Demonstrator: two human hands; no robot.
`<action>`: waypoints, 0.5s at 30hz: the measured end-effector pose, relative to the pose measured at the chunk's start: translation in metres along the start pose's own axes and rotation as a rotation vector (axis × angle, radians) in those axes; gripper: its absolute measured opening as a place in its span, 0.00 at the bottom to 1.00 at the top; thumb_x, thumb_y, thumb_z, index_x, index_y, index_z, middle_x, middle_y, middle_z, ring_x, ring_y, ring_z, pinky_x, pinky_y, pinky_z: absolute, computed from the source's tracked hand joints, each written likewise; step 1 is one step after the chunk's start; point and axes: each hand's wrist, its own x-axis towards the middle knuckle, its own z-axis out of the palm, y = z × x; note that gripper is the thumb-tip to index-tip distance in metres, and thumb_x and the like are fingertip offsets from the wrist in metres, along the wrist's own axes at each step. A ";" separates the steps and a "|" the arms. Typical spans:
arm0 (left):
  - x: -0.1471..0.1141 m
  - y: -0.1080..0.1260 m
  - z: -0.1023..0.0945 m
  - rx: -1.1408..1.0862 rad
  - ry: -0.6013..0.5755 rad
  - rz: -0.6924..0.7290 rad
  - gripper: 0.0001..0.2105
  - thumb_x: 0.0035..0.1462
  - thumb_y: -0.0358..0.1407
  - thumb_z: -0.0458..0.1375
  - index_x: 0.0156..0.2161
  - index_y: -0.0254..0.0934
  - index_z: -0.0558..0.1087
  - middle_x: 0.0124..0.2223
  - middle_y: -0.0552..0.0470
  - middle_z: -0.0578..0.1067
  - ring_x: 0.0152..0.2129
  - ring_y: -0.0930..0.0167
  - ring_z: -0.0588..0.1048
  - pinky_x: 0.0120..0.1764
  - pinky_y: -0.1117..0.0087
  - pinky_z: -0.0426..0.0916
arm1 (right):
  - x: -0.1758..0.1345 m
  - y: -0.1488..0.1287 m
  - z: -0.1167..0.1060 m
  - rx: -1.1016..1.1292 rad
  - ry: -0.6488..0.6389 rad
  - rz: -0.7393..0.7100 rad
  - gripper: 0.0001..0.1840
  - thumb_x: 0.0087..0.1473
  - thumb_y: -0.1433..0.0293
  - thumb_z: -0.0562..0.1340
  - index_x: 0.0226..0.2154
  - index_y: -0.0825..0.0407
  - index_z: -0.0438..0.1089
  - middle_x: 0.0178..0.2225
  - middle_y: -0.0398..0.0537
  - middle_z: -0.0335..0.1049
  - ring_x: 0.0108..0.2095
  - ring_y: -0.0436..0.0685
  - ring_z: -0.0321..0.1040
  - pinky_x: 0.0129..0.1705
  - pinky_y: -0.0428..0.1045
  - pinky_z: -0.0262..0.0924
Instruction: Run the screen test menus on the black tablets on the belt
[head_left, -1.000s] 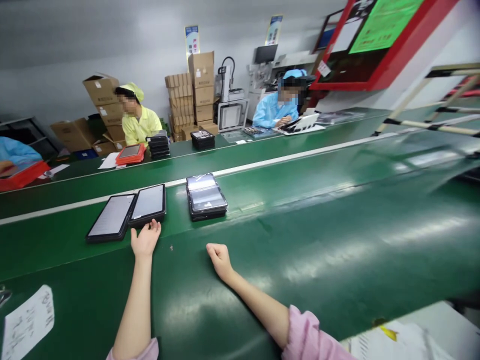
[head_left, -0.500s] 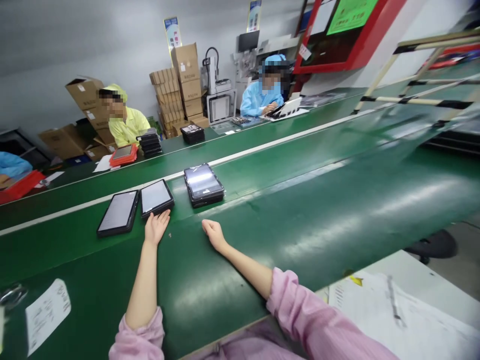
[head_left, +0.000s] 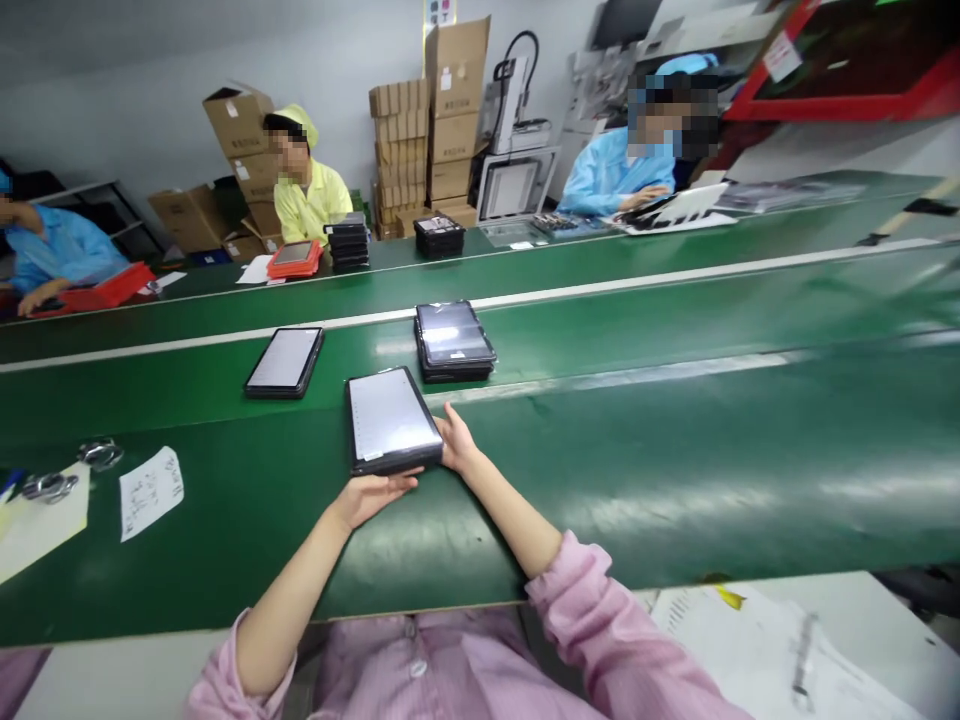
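Note:
A stack of tablets (head_left: 394, 415) with a pale lit screen on top is between my hands, over the near part of the green bench. My left hand (head_left: 375, 497) grips its near edge from below, with some fingers hidden under it. My right hand (head_left: 456, 440) presses against its right side, its fingertips partly hidden. Just beyond stands another tablet stack (head_left: 455, 342) with a dark, glossy top screen. Farther left lies a third, lower tablet stack (head_left: 285, 362), its top screen pale.
On the left of the bench (head_left: 247, 560) lie a handwritten paper slip (head_left: 152, 493) and shiny rolled items (head_left: 100, 454). Across a white strip, people in yellow (head_left: 311, 195) and blue (head_left: 619, 170) sit by black stacks (head_left: 349, 242) and a red tray (head_left: 294, 259). Papers (head_left: 720, 640) lie lower right.
The middle tablet stack has come toward me and to the right, away from the left stack. My right hand has moved from the bare bench onto its side. The camera view has shifted left.

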 end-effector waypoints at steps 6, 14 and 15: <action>-0.037 0.029 -0.045 0.154 -0.264 -0.340 0.24 0.46 0.34 0.71 0.50 0.36 0.77 0.49 0.34 0.79 0.46 0.48 0.79 0.50 0.46 0.71 | -0.005 -0.005 0.001 0.049 -0.053 0.189 0.32 0.60 0.46 0.46 0.39 0.53 0.72 0.36 0.60 0.77 0.44 0.70 0.75 0.48 0.64 0.67; -0.013 0.072 -0.150 -0.460 0.830 0.314 0.11 0.57 0.30 0.61 0.45 0.39 0.75 0.47 0.39 0.78 0.59 0.59 0.70 0.62 0.53 0.61 | -0.004 -0.003 0.000 0.078 -0.102 0.210 0.28 0.57 0.45 0.49 0.35 0.51 0.69 0.37 0.62 0.75 0.46 0.71 0.73 0.47 0.66 0.67; -0.003 0.081 -0.155 -0.493 0.890 0.392 0.10 0.58 0.32 0.59 0.46 0.40 0.74 0.51 0.41 0.76 0.61 0.63 0.67 0.64 0.56 0.58 | -0.003 -0.003 -0.001 0.066 -0.112 0.214 0.28 0.56 0.44 0.50 0.35 0.50 0.68 0.37 0.62 0.75 0.46 0.71 0.73 0.47 0.66 0.67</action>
